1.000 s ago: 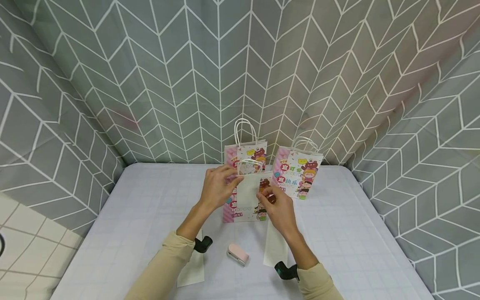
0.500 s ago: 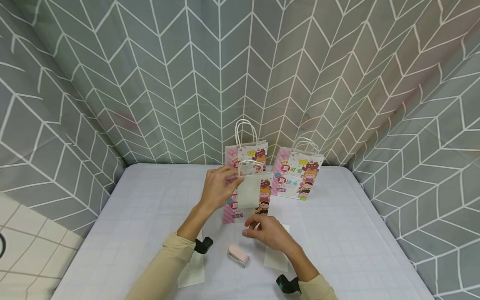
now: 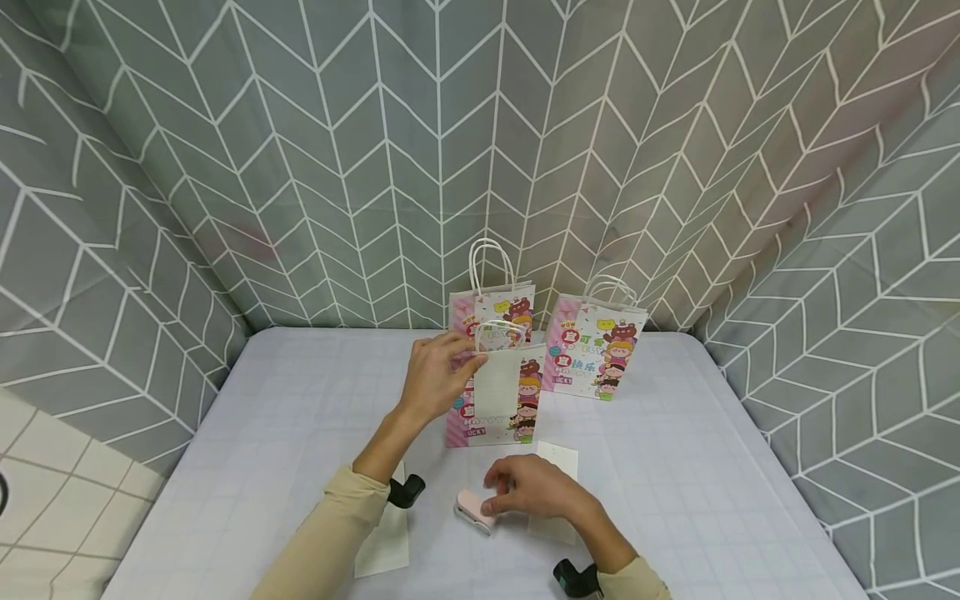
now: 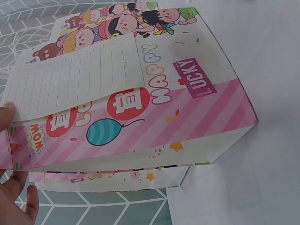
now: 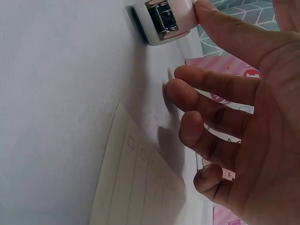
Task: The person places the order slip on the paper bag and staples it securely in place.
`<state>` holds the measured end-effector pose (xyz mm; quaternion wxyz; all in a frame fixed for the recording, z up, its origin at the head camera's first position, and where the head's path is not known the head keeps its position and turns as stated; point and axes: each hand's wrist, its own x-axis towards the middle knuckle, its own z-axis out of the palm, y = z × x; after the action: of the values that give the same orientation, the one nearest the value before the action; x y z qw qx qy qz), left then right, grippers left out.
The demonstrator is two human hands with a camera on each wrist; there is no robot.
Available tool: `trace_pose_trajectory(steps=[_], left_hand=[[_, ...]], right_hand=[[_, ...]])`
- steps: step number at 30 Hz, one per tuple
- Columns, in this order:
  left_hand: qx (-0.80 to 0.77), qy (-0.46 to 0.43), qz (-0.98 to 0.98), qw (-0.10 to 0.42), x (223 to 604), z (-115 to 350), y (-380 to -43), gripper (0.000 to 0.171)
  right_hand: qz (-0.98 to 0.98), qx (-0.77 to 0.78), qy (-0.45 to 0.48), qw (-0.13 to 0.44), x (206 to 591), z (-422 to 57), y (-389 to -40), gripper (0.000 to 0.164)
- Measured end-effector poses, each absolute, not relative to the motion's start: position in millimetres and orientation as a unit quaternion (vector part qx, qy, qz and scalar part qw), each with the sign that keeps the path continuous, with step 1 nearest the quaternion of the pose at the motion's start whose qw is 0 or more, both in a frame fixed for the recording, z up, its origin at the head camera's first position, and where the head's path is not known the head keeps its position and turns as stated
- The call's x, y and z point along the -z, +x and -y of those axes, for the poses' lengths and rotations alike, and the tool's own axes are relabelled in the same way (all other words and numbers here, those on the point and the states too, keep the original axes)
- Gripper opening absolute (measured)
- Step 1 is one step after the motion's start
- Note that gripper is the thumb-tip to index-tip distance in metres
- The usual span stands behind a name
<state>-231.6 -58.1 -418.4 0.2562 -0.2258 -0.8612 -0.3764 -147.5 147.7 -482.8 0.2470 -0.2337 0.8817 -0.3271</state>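
Note:
My left hand (image 3: pixel 442 372) pinches a lined paper slip (image 4: pixel 79 79) against the top edge of the front gift bag (image 3: pixel 459 421). The thumb lies on the slip, with other fingers behind the bag's wall. The slip covers part of the bag's printed front, below its white handles. My right hand (image 3: pixel 536 486) is low over the table beside a small pink stapler (image 3: pixel 471 506). In the right wrist view, the thumb tip meets the stapler (image 5: pixel 183 16), while the other fingers are loosely bent and hold nothing.
Two more printed gift bags stand upright behind, one bag (image 3: pixel 491 292) directly at the back and another bag (image 3: pixel 592 350) to the right. Lined slips lie on the white table (image 3: pixel 300 400): one slip (image 3: pixel 384 542) by the left forearm, another slip (image 3: pixel 558 457) under the right hand.
My right hand has left the slip on the front bag and come down toward me to the stapler. The left hand has kept its grip on slip and bag.

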Motion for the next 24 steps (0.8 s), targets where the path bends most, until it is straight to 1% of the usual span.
trace_pose_trajectory(steps=[10,16,24], left_hand=[[0.375,-0.225,0.863,0.255,416.0,58.5,-230.8,0.021],[0.375,-0.223,0.863,0.256,416.5,58.3,-230.4,0.022],[0.379,-0.229,0.857,0.262,417.8,57.5,-229.4,0.022]], right_hand=[[-0.882,0.318,-0.240,0.254,483.3,-145.4,-145.0,0.034],[-0.867,0.328,-0.258,0.271,481.7,-143.1,-143.6,0.030],[-0.856,0.326,-0.286,0.282,483.4,-138.2,-141.6,0.025]])
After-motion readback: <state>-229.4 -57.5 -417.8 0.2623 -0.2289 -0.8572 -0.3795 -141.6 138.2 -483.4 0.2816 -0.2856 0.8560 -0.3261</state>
